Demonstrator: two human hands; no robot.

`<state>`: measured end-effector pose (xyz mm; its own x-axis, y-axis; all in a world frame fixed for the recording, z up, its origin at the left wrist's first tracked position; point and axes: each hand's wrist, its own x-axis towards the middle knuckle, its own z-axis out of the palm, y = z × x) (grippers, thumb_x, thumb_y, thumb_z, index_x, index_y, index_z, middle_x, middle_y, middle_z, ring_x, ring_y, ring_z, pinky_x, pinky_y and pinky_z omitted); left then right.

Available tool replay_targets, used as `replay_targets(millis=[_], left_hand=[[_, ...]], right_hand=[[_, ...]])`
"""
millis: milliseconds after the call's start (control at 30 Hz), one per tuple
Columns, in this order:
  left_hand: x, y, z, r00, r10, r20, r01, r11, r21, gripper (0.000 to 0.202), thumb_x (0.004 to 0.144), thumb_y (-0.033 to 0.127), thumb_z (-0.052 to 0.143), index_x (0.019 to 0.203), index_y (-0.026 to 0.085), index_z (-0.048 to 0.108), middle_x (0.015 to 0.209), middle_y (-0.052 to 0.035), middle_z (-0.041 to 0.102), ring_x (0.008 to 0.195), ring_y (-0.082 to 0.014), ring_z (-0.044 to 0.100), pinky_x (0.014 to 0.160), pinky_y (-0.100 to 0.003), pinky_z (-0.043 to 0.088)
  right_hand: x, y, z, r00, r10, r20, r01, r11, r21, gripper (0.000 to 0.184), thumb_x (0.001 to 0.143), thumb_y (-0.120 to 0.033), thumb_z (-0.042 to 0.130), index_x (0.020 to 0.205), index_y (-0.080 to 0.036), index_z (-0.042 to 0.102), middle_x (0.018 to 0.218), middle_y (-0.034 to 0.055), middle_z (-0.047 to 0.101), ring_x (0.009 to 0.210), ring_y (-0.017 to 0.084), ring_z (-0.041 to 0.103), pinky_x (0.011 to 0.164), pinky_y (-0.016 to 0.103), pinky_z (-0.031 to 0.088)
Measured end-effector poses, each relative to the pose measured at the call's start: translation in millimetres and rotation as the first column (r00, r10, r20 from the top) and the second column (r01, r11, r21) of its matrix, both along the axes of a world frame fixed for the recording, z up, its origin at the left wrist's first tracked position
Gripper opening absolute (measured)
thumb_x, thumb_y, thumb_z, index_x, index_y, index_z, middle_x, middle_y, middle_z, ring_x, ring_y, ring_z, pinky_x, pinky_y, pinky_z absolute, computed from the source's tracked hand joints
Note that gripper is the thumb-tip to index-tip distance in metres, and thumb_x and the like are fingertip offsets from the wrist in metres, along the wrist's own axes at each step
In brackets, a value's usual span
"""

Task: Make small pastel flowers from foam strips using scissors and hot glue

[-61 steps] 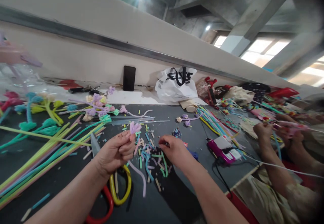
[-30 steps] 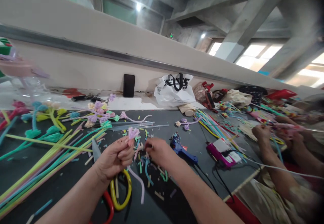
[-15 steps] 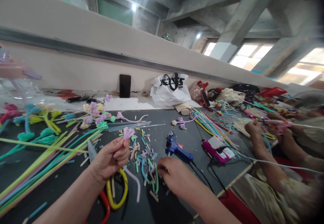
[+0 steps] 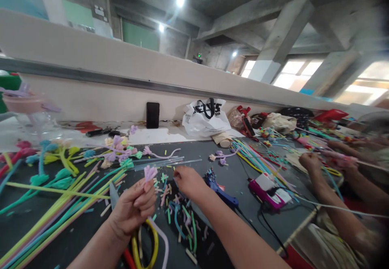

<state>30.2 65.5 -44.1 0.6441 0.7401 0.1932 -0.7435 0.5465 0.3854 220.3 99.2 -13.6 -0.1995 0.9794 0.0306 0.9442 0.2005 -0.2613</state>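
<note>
My left hand [image 4: 133, 204] is closed round a pale purple pipe-cleaner flower [image 4: 150, 173]. Its looped head sticks up above the fingertips, and the purple stem [image 4: 165, 240] hangs below the fist. Under that hand lie scissors [image 4: 156, 242] with yellow and red handles, partly hidden by it. My right hand [image 4: 191, 184] is over the far side of the scattered cut pipe-cleaner pieces [image 4: 170, 210], fingers curled together near the table. What they pinch, if anything, is too small to make out. A blue glue gun [image 4: 225, 197] lies just right of my right forearm.
Long pipe cleaners [image 4: 57, 216] and finished flowers [image 4: 117, 147] cover the left side. Clear glue sticks [image 4: 164, 163] lie beyond. A power strip [image 4: 270, 192] with cables sits at right, near a co-worker's hands [image 4: 310, 161]. A phone [image 4: 152, 115] and white bag [image 4: 206, 117] stand at the back.
My right hand has moved away from me, from the near cut pieces to the far side of the pile. The left keeps hold of the flower. The view has tilted up slightly.
</note>
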Motion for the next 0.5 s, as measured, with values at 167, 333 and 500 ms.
replay_targets(millis=[167,333,500], left_hand=[[-6.0,-1.9,-2.2,0.991,-0.044,0.128,0.041,0.999,0.028,0.013,0.078,0.02,0.054,0.066,0.015,0.053,0.042,0.0097,0.017,0.036,-0.0036,0.011,0.034,-0.014,0.017],[-6.4,-3.9,-4.2,0.985,-0.076,0.156,0.064,0.995,0.081,0.016,0.075,0.024,0.057,0.063,0.016,0.05,0.039,0.0102,0.02,0.033,-0.0028,0.011,0.031,-0.014,0.017],[-3.0,-6.4,-7.0,0.975,-0.182,0.127,0.16,0.973,0.167,0.031,0.07,0.029,0.061,0.05,0.016,0.04,0.033,0.0101,0.022,0.027,-0.001,0.011,0.028,-0.015,0.017]], right_hand=[[-21.9,18.6,4.9,0.999,0.05,-0.012,-0.05,0.999,0.004,0.019,0.074,-0.017,0.047,0.083,-0.02,0.064,0.084,0.0039,0.066,0.078,0.016,0.058,0.064,0.023,0.036],[-33.8,23.1,-15.2,0.995,0.091,-0.048,-0.091,0.996,0.009,0.019,0.072,-0.02,0.05,0.085,-0.022,0.064,0.085,0.0027,0.066,0.078,0.016,0.058,0.064,0.023,0.037],[-30.6,17.4,-21.2,0.991,0.099,-0.094,-0.093,0.993,0.067,0.024,0.078,-0.014,0.041,0.091,-0.019,0.061,0.094,0.0054,0.062,0.088,0.016,0.055,0.074,0.024,0.038]])
